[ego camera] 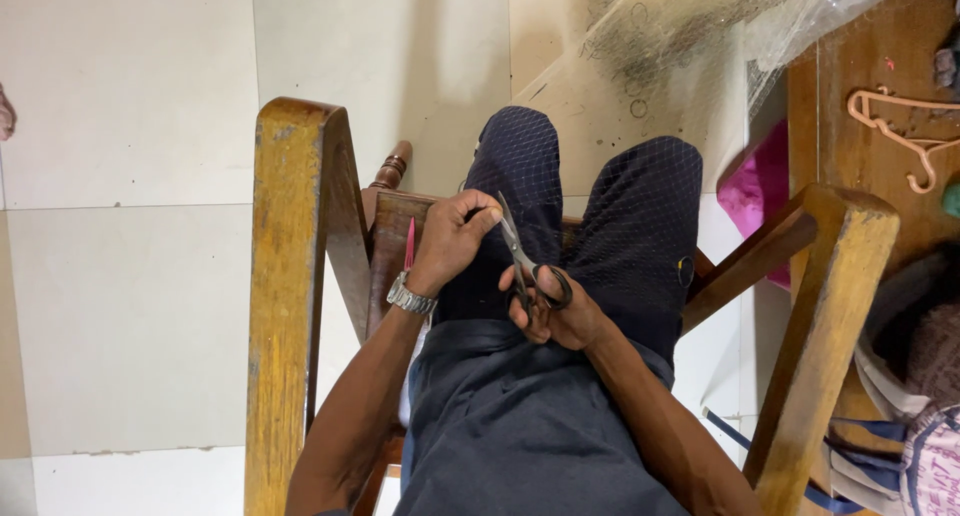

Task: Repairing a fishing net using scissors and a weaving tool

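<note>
I watched from the head camera, looking straight down at a seated person's lap. The right hand (552, 311) held a pair of scissors (528, 261) by its dark loop handles, fingers threaded through and closed around them, the blades only slightly parted and pointing up toward the left hand (452, 238). That left hand was curled into a loose fist, its fingertips pinched together right at the blade tips; whatever they gripped was too small for me to make out. A metal wristwatch (411, 298) sat on the left wrist. Both hands hovered over the thighs, which were covered by dark trousers (640, 226) with a fine net lying across them.

The person sat in a wooden chair, with one worn armrest (290, 276) to the left of the hands and the other armrest (825, 326) to the right. A thin pink strip (409, 244) stood upright just beside the left hand. Beyond the right armrest, a pink clothes hanger (900, 136) lay on a wooden table (850, 76), and a bright magenta cloth (758, 191) showed below it. Pale floor tiles (130, 176) filled the left of the view.
</note>
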